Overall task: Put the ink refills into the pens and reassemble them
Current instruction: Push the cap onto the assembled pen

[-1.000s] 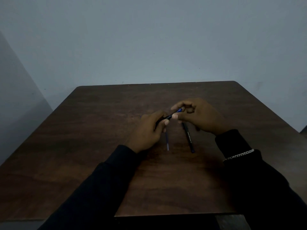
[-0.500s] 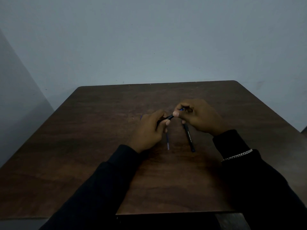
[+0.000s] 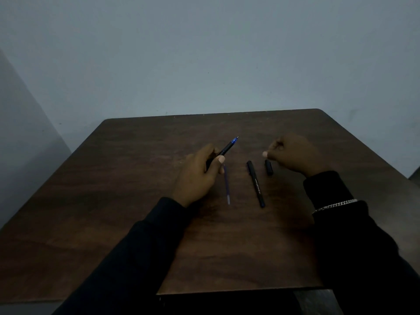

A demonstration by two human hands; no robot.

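Observation:
My left hand point(image 3: 200, 171) grips a black pen point(image 3: 225, 148) with a blue tip section, its point aimed up and to the right. A loose blue ink refill point(image 3: 226, 186) lies on the table just right of that hand. A black pen barrel point(image 3: 256, 184) lies further right, and a short black cap point(image 3: 268, 167) lies beside its far end. My right hand point(image 3: 293, 155) hovers above the cap with fingers curled, holding nothing that I can see.
Everything lies on a dark wooden table point(image 3: 113, 212) set against a plain grey wall point(image 3: 204, 53). A silver bracelet point(image 3: 334, 205) is on my right wrist. Both arms wear dark sleeves.
My right hand has let go of the pen's tip and pulled away to the right. The left hand keeps the pen, its blue tip now exposed. The cap is now visible.

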